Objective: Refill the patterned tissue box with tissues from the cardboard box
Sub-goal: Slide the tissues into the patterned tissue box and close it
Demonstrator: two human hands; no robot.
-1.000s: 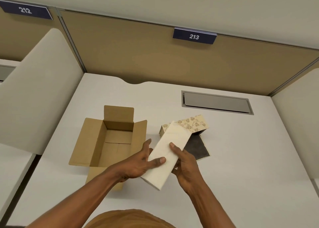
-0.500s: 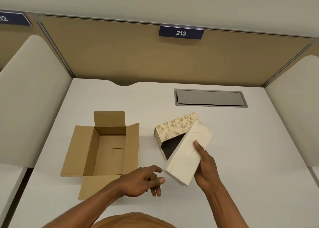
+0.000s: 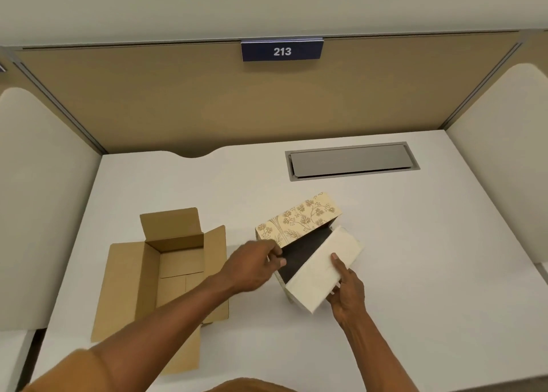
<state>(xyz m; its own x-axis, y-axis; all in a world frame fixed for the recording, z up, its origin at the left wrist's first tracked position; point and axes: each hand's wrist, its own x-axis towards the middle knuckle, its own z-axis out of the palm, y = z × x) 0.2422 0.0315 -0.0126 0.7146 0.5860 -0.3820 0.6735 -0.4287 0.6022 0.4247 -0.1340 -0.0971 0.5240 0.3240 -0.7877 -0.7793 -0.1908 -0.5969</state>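
Note:
The patterned tissue box (image 3: 299, 221), beige with a leaf print, lies on the white desk with its dark inside facing me. My left hand (image 3: 255, 265) grips the box's near left edge. My right hand (image 3: 347, 288) holds a white stack of tissues (image 3: 321, 270), which lies slanted across the right side of the box's opening. The brown cardboard box (image 3: 169, 268) stands open to the left, and I see nothing inside it.
A grey cable hatch (image 3: 351, 161) is set into the white desk (image 3: 430, 258) behind the boxes. Pale side panels (image 3: 38, 202) stand left and right, and a tan partition with a "213" sign (image 3: 281, 50) closes the back.
My left hand let go of the tissue stack and moved right to grip the patterned box. My right hand carried the stack from over the desk onto the box's opening.

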